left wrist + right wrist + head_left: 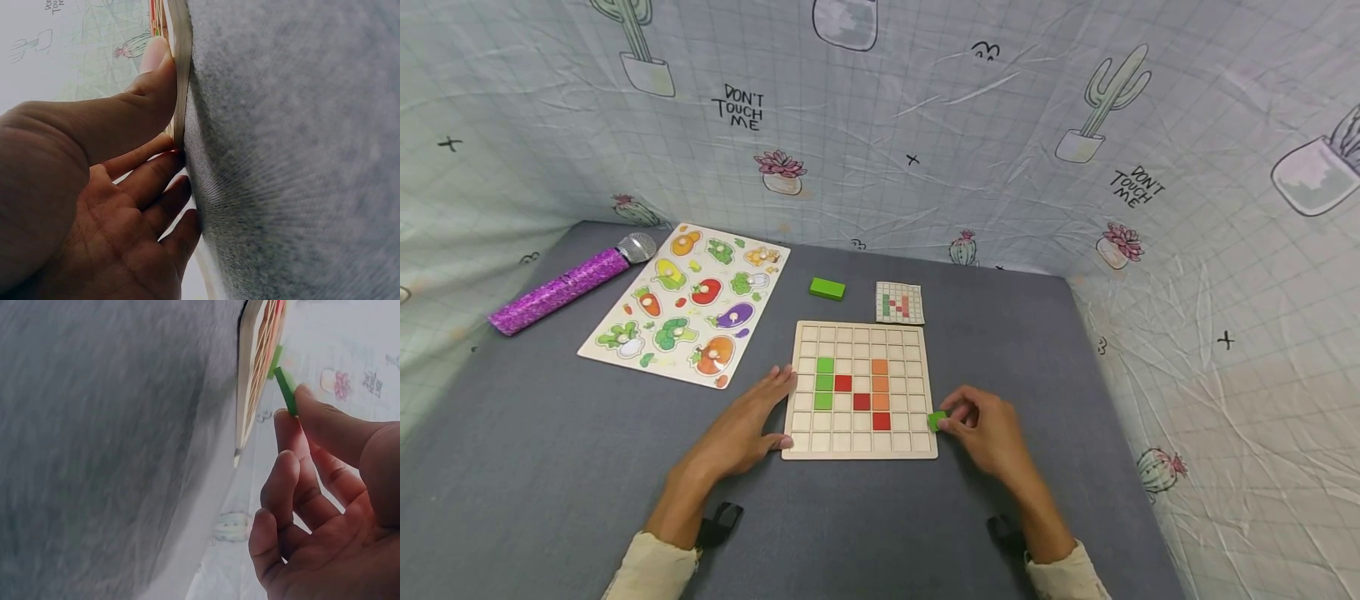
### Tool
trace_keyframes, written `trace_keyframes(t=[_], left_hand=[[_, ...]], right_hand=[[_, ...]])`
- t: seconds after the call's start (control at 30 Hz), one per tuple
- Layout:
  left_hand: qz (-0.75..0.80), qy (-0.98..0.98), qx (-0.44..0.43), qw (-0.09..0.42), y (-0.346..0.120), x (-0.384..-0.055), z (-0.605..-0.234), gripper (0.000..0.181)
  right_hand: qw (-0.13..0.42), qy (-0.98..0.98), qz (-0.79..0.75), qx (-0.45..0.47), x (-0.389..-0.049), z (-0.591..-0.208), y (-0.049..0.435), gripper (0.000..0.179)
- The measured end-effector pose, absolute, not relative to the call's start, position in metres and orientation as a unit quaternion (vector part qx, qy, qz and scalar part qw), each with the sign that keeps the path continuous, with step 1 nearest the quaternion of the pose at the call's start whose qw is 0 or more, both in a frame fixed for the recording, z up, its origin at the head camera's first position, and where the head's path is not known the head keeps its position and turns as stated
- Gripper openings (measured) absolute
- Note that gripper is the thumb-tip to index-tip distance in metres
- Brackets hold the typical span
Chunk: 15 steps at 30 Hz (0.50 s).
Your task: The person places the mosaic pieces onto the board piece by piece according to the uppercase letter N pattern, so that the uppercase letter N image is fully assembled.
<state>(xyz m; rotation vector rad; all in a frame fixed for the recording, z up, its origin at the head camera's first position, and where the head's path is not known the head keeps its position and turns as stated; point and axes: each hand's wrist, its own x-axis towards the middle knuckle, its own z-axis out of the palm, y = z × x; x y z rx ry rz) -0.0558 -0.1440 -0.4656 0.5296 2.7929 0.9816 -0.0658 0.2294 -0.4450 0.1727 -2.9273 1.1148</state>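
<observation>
A wooden grid board [842,442] lies flat on the grey table. In its cells sit a column of green squares [824,383], a column of orange squares [880,384] and red squares [861,402] between and below them. My left hand [741,429] rests against the board's left edge, thumb at the near corner and fingers extended further up. Just off the board's right edge, my right hand [988,429] pinches a small green square tile [936,420] between thumb and forefinger. From the right wrist, the tile [285,390] appears edge-on, with the other fingers loosely bent.
Behind the board are a green block [827,288] and a small pattern card [899,302] with a coloured grid. To the left lie a vegetable puzzle board [688,308] and a purple glittery microphone [561,290]. A printed cloth [880,117] hangs behind the table.
</observation>
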Motion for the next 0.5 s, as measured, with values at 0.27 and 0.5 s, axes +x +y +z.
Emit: trace_keyframes(t=[0.27, 0.5], left_hand=[[0.327, 0.927, 0.173, 0.067, -0.144, -0.055, -0.466, 0.093], [0.324, 0.928, 0.176, 0.059, -0.144, -0.054, -0.464, 0.091]], right_hand=[[-0.017, -0.923, 0.381, 0.052, -0.064, -0.447, 0.211, 0.020], [-0.028, -0.914, 0.399, 0.071, -0.063, -0.446, 0.191, 0.019]])
